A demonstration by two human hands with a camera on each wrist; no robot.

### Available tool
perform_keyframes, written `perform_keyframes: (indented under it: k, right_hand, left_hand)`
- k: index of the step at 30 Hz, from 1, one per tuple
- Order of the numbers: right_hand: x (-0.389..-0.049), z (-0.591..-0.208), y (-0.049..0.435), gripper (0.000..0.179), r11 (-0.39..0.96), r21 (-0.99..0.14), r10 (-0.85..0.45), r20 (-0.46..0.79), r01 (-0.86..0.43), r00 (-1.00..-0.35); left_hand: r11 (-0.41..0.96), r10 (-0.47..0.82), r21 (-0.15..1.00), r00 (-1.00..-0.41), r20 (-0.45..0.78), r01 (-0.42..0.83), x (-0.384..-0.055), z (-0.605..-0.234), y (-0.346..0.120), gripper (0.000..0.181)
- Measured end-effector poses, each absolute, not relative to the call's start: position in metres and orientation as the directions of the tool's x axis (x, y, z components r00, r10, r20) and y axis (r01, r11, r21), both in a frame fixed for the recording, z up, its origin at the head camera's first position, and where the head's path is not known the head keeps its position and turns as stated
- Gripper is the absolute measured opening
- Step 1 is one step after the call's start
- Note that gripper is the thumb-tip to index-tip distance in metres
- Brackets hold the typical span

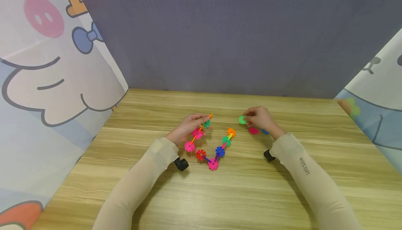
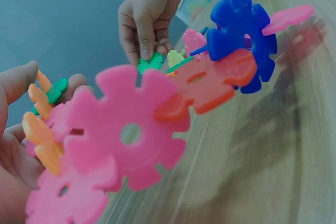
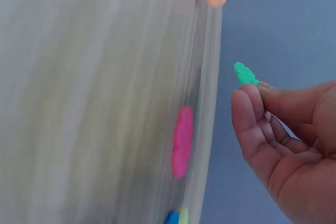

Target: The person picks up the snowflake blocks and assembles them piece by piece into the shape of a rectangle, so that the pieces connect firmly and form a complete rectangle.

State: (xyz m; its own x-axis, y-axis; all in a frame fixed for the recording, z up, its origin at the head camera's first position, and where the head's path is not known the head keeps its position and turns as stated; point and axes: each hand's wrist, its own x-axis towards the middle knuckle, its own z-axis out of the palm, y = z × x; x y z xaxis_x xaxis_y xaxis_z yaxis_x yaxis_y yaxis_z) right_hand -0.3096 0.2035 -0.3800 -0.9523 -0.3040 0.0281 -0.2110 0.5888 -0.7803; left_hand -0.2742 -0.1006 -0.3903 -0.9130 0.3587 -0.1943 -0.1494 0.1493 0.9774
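A chain of interlocking plastic snowflake discs (image 1: 213, 164) in pink, red, blue, green and orange curves in a U over the wooden table. My left hand (image 1: 190, 126) holds the chain's left end, where an orange disc (image 1: 211, 116) sticks up beside a green one. In the left wrist view, a large pink disc (image 2: 126, 129) covers part of the chain behind it. My right hand (image 1: 260, 118) pinches a single light green snowflake disc (image 3: 245, 74) between thumb and fingertips, raised above the table. At the chain's other end is an orange disc (image 1: 231, 132).
A loose pink disc (image 1: 253, 131) and a blue disc (image 1: 265, 131) lie on the table (image 1: 238, 195) below my right hand. A grey panel (image 1: 226, 41) stands along the table's back edge, with cartoon-printed sheets (image 1: 28, 94) at both sides.
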Motion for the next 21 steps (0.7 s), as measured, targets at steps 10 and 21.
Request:
perform_keyframes:
  k: [10, 21]
  right_hand:
    - [-0.300, -0.375, 0.179, 0.019, 0.501, -0.832, -0.347, 0.057, -0.237, -0.936]
    - [-0.294, -0.370, 0.161, 0.022, 0.400, -0.889, -0.376, 0.062, -0.223, -0.924]
  left_hand:
    - [0.150, 0.349, 0.976, -0.915, -0.201, -0.157, -0.274, -0.391, -0.098, 0.043]
    - [0.135, 0.368, 0.976, -0.905, -0.211, -0.173, -0.275, -0.392, -0.097, 0.045]
